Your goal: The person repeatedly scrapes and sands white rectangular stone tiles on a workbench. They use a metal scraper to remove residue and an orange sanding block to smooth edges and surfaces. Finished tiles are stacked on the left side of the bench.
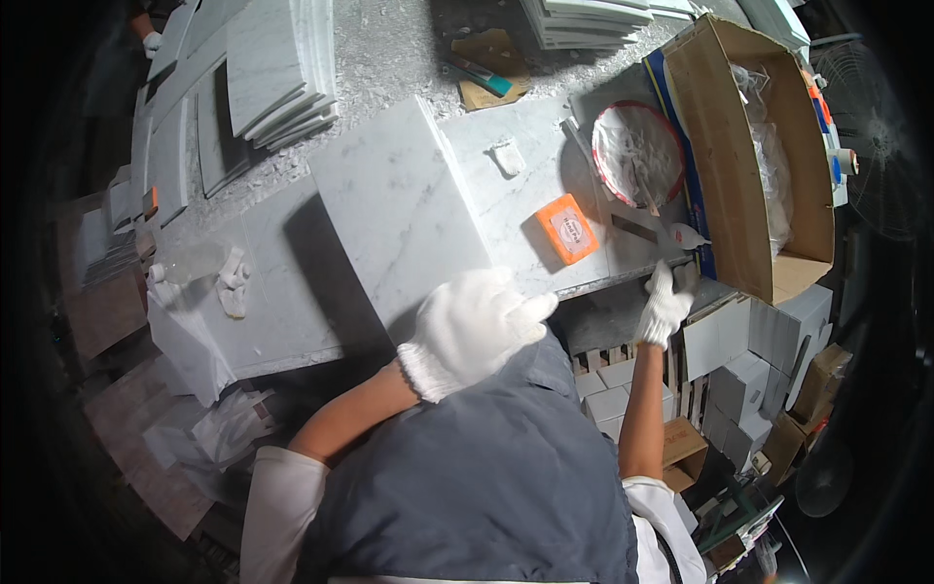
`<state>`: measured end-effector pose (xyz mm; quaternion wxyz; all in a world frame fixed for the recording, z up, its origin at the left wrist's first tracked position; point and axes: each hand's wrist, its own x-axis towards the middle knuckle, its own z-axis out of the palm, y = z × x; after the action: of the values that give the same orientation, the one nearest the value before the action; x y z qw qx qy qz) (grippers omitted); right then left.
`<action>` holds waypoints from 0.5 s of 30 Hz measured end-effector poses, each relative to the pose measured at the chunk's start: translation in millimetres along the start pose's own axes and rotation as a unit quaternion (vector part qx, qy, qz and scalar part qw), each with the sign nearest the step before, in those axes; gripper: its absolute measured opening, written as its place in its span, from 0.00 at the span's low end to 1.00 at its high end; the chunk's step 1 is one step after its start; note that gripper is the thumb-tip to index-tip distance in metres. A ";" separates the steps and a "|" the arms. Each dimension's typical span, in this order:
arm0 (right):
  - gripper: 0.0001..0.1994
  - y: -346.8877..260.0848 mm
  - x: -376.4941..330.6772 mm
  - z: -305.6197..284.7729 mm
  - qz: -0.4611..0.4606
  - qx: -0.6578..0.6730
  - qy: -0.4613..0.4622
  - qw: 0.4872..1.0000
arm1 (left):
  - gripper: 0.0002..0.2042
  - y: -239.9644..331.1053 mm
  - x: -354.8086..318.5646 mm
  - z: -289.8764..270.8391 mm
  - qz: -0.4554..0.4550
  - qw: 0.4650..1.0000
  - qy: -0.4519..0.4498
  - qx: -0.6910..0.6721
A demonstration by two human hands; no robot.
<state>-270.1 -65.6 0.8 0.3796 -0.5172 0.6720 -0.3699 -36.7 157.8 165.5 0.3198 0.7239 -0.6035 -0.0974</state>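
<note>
My left hand (477,331), in a white knit glove, is over the near end of a stack of grey-veined white marble tiles (399,200). Its fingers are loosely bent and slightly apart, with nothing visible in them. At the table's front edge on the right, my right hand (665,310), gloved too, has thumb and fingers apart and somewhat blurred. Just beyond it lies a small white nozzled bottle (687,236). An orange square packet (567,230) rests on the table between the tiles and a red-rimmed round container (637,156) of whitish paste with a stick in it.
An open cardboard box (735,165) holding clear plastic stands at the right. More marble slabs (268,73) are stacked at the far left. A teal-handled brush (486,78) lies on brown cardboard. A white scrap (507,158) sits near the tiles. White boxes (720,336) are below right.
</note>
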 end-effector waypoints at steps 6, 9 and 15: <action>0.23 8.0 60.6 29.9 -0.002 -0.065 -0.060 0.996 | 0.11 32.3 -14.5 1.4 0.044 0.988 -0.119 -0.086; 0.18 1.0 66.2 33.1 0.045 -0.025 -0.055 0.997 | 0.09 41.6 -25.9 4.2 0.036 0.985 -0.138 -0.097; 0.15 -37.7 44.6 21.0 -0.032 0.024 -0.021 0.999 | 0.11 40.2 -35.5 3.9 0.028 0.987 -0.135 -0.077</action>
<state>-243.6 -118.5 19.4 0.3939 -0.5365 0.6380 -0.3872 -80.3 187.0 177.1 0.2924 0.6601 -0.6521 -0.2315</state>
